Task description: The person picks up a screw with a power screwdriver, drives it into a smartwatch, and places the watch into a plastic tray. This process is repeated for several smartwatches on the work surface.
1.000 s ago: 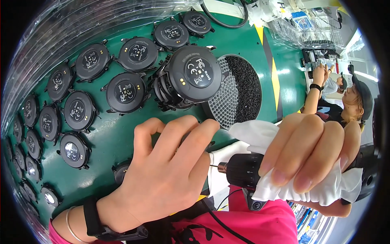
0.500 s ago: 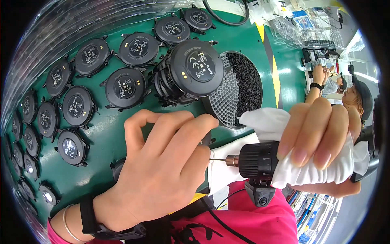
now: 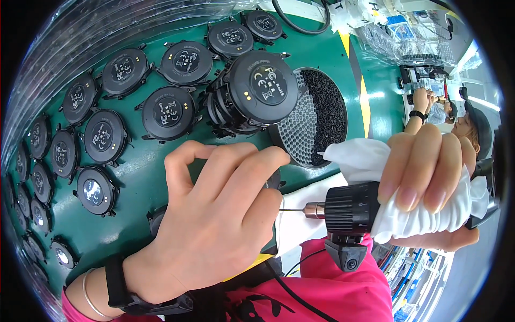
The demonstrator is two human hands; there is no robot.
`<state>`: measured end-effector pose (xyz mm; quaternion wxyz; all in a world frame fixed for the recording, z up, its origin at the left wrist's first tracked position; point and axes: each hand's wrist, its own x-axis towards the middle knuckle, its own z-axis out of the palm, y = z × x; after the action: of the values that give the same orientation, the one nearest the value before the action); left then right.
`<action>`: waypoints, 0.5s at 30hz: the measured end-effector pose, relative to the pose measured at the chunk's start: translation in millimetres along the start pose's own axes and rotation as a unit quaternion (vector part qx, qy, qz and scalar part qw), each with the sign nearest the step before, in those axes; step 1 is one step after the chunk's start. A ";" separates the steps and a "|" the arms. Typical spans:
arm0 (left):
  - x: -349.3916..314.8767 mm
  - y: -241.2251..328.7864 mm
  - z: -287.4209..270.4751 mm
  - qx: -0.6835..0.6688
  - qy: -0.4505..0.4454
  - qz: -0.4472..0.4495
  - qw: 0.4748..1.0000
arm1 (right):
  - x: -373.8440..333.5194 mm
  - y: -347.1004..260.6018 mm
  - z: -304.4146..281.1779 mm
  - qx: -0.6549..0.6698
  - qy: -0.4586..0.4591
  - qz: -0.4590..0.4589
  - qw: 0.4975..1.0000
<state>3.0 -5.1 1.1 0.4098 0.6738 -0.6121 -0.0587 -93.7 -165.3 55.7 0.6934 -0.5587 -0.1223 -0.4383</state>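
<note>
My right hand (image 3: 424,172) is wrapped around an electric screwdriver (image 3: 351,206) whose grip is covered in bunched white cloth (image 3: 429,219). Its thin bit points left, and its tip reaches the edge of my left hand (image 3: 220,214). The fingers of that hand are curled around a black smartwatch body (image 3: 273,180), which they mostly hide; only a dark edge with a lug shows past the knuckles. Whether the bit touches the watch is hidden. Just beyond the left hand stands a stack of black smartwatch bodies (image 3: 263,88), back covers up.
Rows of black watch bodies (image 3: 103,137) lie back-up on the green mat (image 3: 145,188) at left. A round tray (image 3: 300,126) with a perforated plate and many tiny black screws stands beyond my hands. Clear plastic sheeting borders the far left. A co-worker (image 3: 468,126) is at the right.
The screwdriver and my right hand have shifted slightly to the right and up. My left hand stays almost in place.
</note>
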 end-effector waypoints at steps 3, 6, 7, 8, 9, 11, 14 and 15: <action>-0.2 -0.1 0.6 -0.004 0.000 0.002 1.000 | 0.5 0.8 1.2 0.005 0.009 -0.004 1.000; -2.1 -1.0 1.1 -0.004 0.001 0.000 1.000 | -0.1 5.0 1.4 0.008 0.006 0.000 1.000; -2.2 -0.9 0.7 -0.002 -0.004 0.000 1.000 | -0.1 5.6 0.3 0.014 -0.008 0.004 1.000; -2.4 -0.8 0.3 0.001 -0.009 -0.001 1.000 | -0.2 6.3 -0.7 0.021 -0.023 0.008 0.999; -3.0 -1.0 0.0 0.004 -0.013 -0.002 1.000 | -0.5 7.3 -1.1 0.028 -0.037 0.012 0.999; -1.1 -0.2 0.5 0.003 -0.014 0.001 1.000 | 0.5 4.4 -0.4 0.021 -0.029 0.005 0.999; 1.7 1.3 1.0 0.004 -0.014 0.006 1.000 | 2.1 0.2 -0.1 0.009 -0.013 -0.011 1.000; 1.1 1.0 1.1 0.004 -0.012 0.004 1.000 | 1.7 1.5 -1.2 0.016 -0.011 -0.010 1.000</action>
<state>1.8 -6.5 1.5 0.4002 0.6722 -0.6198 -0.0625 -92.0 -167.2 55.4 0.6963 -0.5509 -0.1424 -0.4375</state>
